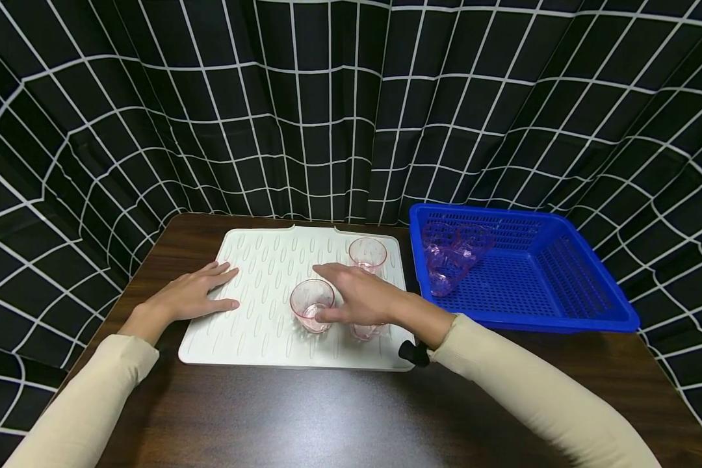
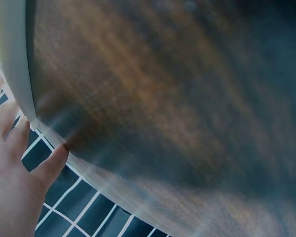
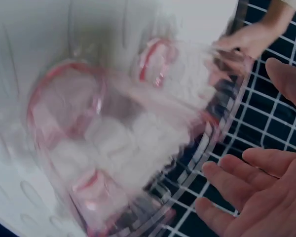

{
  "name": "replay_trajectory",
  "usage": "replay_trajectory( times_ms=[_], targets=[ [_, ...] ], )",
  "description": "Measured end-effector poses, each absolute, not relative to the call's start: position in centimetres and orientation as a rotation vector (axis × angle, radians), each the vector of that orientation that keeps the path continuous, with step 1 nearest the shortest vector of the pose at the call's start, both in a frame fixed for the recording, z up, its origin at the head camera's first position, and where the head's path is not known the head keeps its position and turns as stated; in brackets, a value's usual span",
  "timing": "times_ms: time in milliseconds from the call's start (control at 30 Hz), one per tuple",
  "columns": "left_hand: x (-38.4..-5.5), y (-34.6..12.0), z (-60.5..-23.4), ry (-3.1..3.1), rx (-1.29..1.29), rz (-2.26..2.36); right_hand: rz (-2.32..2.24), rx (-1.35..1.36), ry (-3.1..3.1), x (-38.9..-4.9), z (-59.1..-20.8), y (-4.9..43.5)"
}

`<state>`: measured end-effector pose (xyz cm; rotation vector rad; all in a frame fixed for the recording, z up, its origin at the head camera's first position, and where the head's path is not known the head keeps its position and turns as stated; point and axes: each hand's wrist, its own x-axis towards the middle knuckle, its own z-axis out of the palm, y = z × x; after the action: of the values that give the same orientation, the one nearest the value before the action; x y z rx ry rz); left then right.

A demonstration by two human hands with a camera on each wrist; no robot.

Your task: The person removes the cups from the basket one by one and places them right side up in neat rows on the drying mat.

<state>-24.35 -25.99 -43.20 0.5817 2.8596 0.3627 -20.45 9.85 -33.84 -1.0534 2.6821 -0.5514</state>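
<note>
Head view, looking down: a white rectangular mat (image 1: 251, 338) with raised oval ridges lies on a dark brown wood-grain table (image 1: 269, 422), and three see-through, pink-tinted tumblers stand upright on its right half. One, the middle tumbler (image 1: 304, 307), is nearest the mat's centre; the far tumbler (image 1: 367, 251) is at the back right, and the near tumbler (image 1: 365, 333) at the front right is partly hidden by the right hand (image 1: 363, 296). That hand reaches in over the mat from the right, its thumb overlapping the middle tumbler here; the right wrist view shows its fingers extended and parted, with a gap between them and the tumblers. The left hand (image 1: 190, 296) rests at the mat's left edge, fingers and thumb spread, holding nothing. Both arms wear beige sleeves (image 1: 515, 383). To the right of the mat sits a blue plastic perforated basket (image 1: 597, 320), with more pink see-through tumblers (image 1: 447, 266) clustered at its left end; their number is hard to tell. Behind everything hangs a black curtain (image 1: 322, 97) with a white grid.
</note>
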Motion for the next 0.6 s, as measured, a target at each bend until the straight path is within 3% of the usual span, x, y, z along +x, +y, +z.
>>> replay_trajectory(
  times_ms=[267, 600],
  targets=[
    [-24.3, -26.0, -43.4, 2.853, 0.566, 0.368, -0.717, -0.989, 2.792, -21.6, -31.0, 12.6],
    [-24.5, -26.1, -43.5, 2.859, 0.567, 0.36, -0.896, -0.747, 2.972, -23.7, -27.4, 19.8]
  ],
)
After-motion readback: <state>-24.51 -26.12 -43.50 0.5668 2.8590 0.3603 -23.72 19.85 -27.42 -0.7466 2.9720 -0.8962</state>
